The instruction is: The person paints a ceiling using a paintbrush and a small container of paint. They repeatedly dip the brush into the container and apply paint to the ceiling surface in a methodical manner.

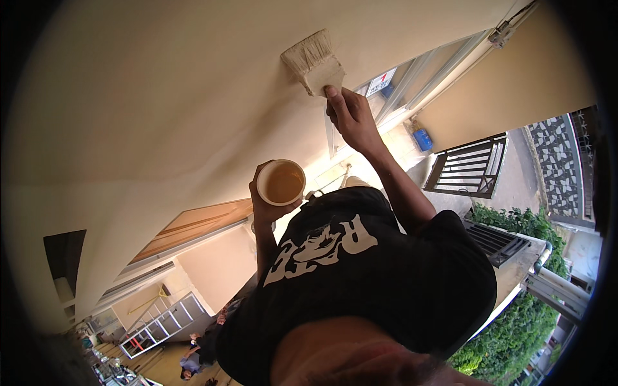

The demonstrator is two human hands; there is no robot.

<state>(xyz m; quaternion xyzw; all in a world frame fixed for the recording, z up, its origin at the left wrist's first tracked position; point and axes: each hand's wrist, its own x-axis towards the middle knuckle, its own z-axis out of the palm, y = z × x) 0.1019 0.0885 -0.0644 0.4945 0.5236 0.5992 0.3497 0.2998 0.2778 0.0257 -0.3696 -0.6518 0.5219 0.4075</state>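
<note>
My right hand [354,121] is raised and closed on a wide, flat paintbrush [322,72], thumb pressed on its paint-caked base. The pale bristles lie against or just off a broad cream surface [174,96]; I cannot tell whether they touch. Lower and to the left, my left hand [260,207] is wrapped round a round, cream-coloured cup [281,162]. Inside it is beige liquid that looks like paint [283,186]. The cup's mouth faces the camera, and its lower part is hidden by the fingers.
A metal ladder [164,321] leans at the lower left, near other people [193,360]. A wooden panel [193,228] runs below the cream surface. On the right are a window frame [418,80], a dark metal grille [468,166], a blue container [422,139] and green plants [508,331].
</note>
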